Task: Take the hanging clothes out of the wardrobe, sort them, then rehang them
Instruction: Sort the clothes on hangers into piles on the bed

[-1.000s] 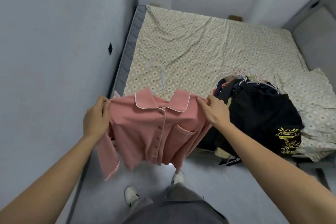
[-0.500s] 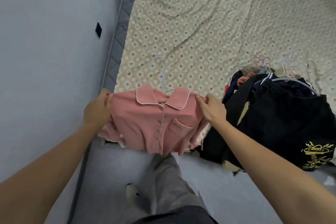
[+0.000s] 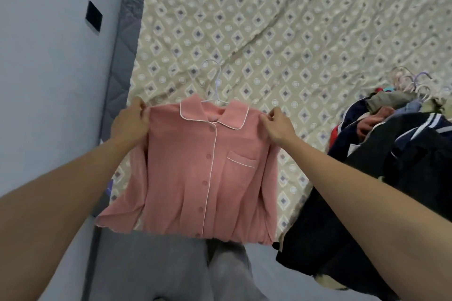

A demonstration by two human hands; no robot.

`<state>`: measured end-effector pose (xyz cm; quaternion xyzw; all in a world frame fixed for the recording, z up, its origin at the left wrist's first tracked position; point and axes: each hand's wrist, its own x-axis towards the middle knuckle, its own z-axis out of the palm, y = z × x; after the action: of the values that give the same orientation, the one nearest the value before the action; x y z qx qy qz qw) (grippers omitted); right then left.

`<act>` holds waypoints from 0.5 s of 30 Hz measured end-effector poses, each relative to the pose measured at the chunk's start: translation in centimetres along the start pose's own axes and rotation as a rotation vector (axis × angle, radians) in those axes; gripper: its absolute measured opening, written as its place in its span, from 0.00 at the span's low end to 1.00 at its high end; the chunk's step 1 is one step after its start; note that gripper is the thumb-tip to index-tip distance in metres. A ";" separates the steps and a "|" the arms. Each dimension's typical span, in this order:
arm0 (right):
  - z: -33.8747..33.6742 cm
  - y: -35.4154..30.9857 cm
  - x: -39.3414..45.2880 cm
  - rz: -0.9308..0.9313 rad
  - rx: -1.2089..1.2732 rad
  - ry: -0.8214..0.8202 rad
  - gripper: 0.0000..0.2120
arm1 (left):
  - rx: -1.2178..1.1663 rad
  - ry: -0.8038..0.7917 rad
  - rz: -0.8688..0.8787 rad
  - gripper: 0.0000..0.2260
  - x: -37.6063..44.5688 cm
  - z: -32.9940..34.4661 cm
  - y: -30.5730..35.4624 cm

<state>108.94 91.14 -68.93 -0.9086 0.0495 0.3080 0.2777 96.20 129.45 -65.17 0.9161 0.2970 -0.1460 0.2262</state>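
Observation:
A pink button-up shirt (image 3: 195,173) with white piping and a chest pocket hangs on a pale wire hanger (image 3: 215,83), its hook pointing away over the bed. My left hand (image 3: 130,121) pinches the shirt's left shoulder and my right hand (image 3: 277,124) pinches its right shoulder, holding it spread flat over the near edge of the bed (image 3: 269,32). To the right lies a heap of dark clothes (image 3: 381,178) on hangers, with several hanger hooks (image 3: 413,83) sticking out at its far end.
The bed has a beige sheet with a diamond pattern and a grey quilted mattress edge (image 3: 122,56) against the pale wall (image 3: 49,56) on the left. A black wall socket (image 3: 94,19) sits low on that wall. My grey trousers (image 3: 171,271) show below the shirt.
I have stepped closer to the bed and carried the pink shirt forward over it. The shirt, crumpled before, now hangs spread out flat between my hands.

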 end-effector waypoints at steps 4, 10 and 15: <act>0.4 -0.1 0.0 -0.071 -0.043 -0.018 0.25 | 0.046 -0.087 -0.021 0.15 0.6 0.0 1.1; -1.8 -1.6 -5.4 -0.187 -0.080 -0.009 0.25 | 0.101 -0.083 0.088 0.19 -4.3 -2.9 4.0; -5.4 -3.2 -13.0 -0.285 -0.166 0.094 0.23 | 0.158 -0.018 0.279 0.21 -10.2 -7.3 8.0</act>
<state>102.17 89.85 -56.21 -0.9397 -0.0923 0.2258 0.2399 94.05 122.42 -52.21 0.9622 0.1523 -0.1441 0.1740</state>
